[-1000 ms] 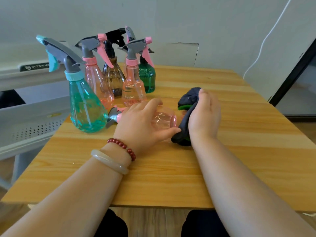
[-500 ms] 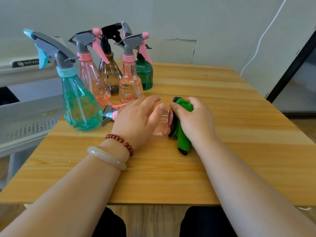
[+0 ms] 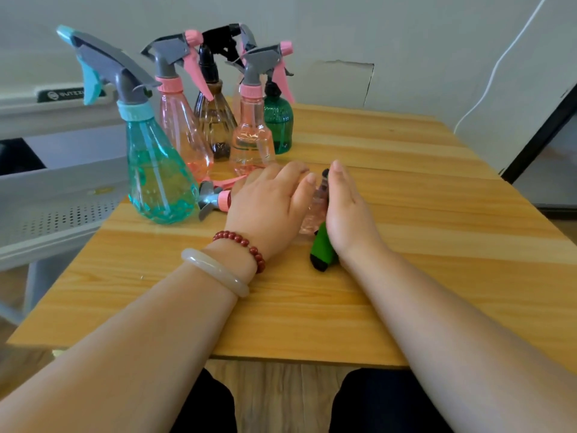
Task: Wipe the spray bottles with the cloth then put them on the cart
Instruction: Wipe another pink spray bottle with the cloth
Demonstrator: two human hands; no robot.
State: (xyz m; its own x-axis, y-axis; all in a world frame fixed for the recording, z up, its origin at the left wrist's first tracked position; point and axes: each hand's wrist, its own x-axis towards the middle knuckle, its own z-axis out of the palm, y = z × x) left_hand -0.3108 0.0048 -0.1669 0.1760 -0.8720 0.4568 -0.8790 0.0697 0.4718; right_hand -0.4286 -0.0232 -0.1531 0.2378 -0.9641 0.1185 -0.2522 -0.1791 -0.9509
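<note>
A small clear pink spray bottle (image 3: 314, 210) lies on its side on the wooden table (image 3: 421, 251), its grey and pink head (image 3: 214, 199) pointing left. My left hand (image 3: 268, 204) lies over its body, fingers curved around it. My right hand (image 3: 346, 210) stands on edge with straight fingers and presses a green and black cloth (image 3: 323, 253) against the bottle's base. Most of the cloth is hidden behind that hand.
Several upright spray bottles stand at the table's back left: a teal one (image 3: 156, 170), two pink ones (image 3: 184, 132) (image 3: 251, 139), a brown one (image 3: 215, 120) and a green one (image 3: 278, 123). A grey cart (image 3: 62, 189) with a perforated shelf stands left of the table.
My right hand gathered the cloth, then straightened and pushed it against the bottle's base. My left hand stayed on the lying bottle.
</note>
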